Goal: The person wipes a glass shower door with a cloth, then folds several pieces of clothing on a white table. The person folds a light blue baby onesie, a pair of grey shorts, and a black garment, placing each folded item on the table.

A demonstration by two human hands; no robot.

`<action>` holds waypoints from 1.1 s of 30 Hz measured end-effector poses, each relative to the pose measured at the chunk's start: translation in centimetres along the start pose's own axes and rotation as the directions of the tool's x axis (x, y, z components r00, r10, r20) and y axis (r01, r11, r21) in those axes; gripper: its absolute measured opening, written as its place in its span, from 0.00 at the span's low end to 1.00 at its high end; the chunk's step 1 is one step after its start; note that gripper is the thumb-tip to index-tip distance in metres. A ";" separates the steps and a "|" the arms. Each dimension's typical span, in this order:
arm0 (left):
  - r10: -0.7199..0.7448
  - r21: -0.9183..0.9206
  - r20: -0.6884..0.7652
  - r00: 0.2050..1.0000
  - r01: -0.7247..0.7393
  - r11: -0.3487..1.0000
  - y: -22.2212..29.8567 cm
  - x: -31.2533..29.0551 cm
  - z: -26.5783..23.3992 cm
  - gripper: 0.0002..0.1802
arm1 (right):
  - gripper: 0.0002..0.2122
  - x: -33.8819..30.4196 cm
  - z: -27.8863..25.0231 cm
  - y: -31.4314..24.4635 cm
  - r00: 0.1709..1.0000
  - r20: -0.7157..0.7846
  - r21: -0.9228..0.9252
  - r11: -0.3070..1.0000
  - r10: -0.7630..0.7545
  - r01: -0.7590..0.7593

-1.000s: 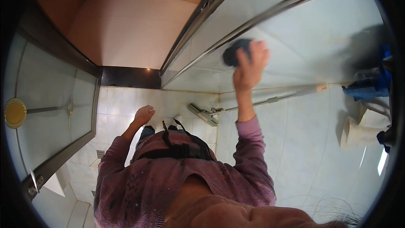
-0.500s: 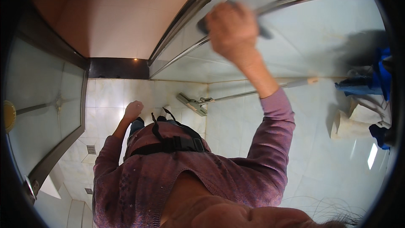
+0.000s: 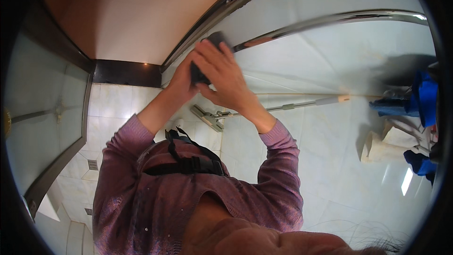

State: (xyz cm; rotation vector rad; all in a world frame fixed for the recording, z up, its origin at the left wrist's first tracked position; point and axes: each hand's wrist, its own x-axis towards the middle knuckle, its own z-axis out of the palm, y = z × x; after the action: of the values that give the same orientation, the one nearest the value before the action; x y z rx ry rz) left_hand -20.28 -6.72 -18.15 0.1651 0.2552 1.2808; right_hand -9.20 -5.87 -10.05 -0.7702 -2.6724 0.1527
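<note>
Both my hands meet in front of me on a dark grey cloth (image 3: 216, 40), folded into a thick pad. My right hand (image 3: 221, 73) lies over it with the fingers bent across it. On the other side my left hand (image 3: 183, 76) presses against the cloth, its fingers partly hidden behind the cloth and my right hand. Close beyond the hands, a shiny metal rail (image 3: 302, 30) runs along the pale tiled wall. The hands are slightly blurred.
A flat mop (image 3: 210, 117) leans below, its handle slanting right along the wall. Blue and pale cloths (image 3: 387, 142) hang at the far right. A dark-framed glass door (image 3: 54, 94) stands at left, near a dark threshold (image 3: 127, 73). A floor drain (image 3: 92, 165) lies lower left.
My right hand has come off the rail, moving left and nearer with the cloth. My left hand has risen from beside my body to meet it. The view has shifted slightly.
</note>
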 end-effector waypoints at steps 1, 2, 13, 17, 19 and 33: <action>0.052 0.124 0.039 0.998 -0.056 0.991 0.5 0.9 1.2 0.21 | 0.25 -0.3 -1.4 0.0 1.000 0.002 0.006 1.000 0.022 -0.022; 0.055 0.255 0.011 0.998 -0.055 0.965 0.9 1.6 2.4 0.18 | 0.25 -1.0 -3.5 -0.1 0.991 -0.131 -0.124 0.992 -0.025 0.008; 0.747 0.698 0.405 0.527 -0.706 0.120 -1.2 11.2 5.1 0.18 | 0.26 -3.2 -10.9 9.4 0.707 -0.657 -0.599 0.750 -0.261 -0.280; 0.695 0.869 0.161 0.701 -0.434 0.237 -4.9 11.1 -4.5 0.18 | 0.29 -3.8 -10.6 10.7 0.683 -0.667 -0.595 0.765 -0.297 -0.247; 0.684 0.909 0.042 0.728 -0.312 0.276 -7.2 10.3 -9.7 0.18 | 0.27 -4.5 -9.4 11.7 0.541 -0.788 -0.454 0.871 -0.294 -0.189; 0.750 0.895 0.028 0.661 -0.351 0.276 -4.1 12.5 -7.8 0.14 | 0.06 -11.4 -9.3 16.2 0.547 -0.829 -0.351 0.869 -0.115 -0.349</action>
State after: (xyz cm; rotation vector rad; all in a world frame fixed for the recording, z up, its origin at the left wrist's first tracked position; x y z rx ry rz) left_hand -15.41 3.96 -27.90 0.9450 1.3431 1.8241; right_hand 11.16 1.79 -8.03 -0.8725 -1.6958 -0.7254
